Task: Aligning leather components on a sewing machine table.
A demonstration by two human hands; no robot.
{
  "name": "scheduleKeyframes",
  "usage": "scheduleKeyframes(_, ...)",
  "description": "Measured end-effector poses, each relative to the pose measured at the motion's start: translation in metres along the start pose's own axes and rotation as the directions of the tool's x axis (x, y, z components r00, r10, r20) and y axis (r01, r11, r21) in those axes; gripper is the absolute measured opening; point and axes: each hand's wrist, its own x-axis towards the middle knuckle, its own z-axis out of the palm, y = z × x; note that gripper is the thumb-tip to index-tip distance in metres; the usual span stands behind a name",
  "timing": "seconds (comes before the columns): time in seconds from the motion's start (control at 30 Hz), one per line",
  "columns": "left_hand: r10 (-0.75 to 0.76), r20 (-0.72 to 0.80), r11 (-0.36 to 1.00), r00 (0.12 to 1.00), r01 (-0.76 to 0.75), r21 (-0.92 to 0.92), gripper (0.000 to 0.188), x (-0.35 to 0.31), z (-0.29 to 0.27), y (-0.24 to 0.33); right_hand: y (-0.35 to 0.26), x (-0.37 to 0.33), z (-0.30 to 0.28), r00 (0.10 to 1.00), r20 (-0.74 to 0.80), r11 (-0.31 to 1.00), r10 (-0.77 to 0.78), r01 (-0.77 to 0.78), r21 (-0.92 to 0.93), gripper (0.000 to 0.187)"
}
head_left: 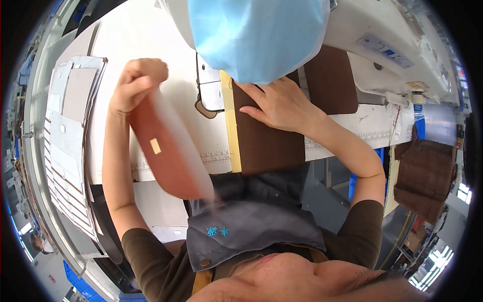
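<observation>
My left hand (138,83) is closed on the upper end of a reddish-brown panel (163,151), which hangs down past the table's front edge. The panel has a rounded lower end and a small cream patch; its pale right side is smeared by motion. Lying flat with fingers spread, my right hand (279,103) rests on a dark brown panel (269,146). A pale yellow strip (230,123) runs along that panel's left edge. Some fingertips of my right hand are hidden under the blue cap (259,35) at the top.
A white sewing machine (385,48) stands at the upper right, with another brown panel (329,80) beside it. Layered pale pieces (70,136) are stacked at the left. Ruler marks line the white tabletop's (113,38) front edge. Dark brown pieces (425,173) hang at the right.
</observation>
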Motion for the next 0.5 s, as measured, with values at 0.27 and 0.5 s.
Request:
scheduleKeyframes(0.27, -0.192, -0.040, 0.737, 0.981, 0.171, 0.654, 0.016, 0.020, 0.080, -0.006, -0.007, -0.001, -0.001, 1.000, -0.019, 1.000, 0.005, -0.005, 0.015, 0.052)
scheduleKeyframes(0.5, 0.194, -0.096, 0.503, 0.976, -0.015, 0.864, 0.028, 0.024, 0.089, -0.034, -0.006, -0.003, 0.001, 1.000, -0.031, 1.000, 0.005, -0.005, 0.007, 0.049)
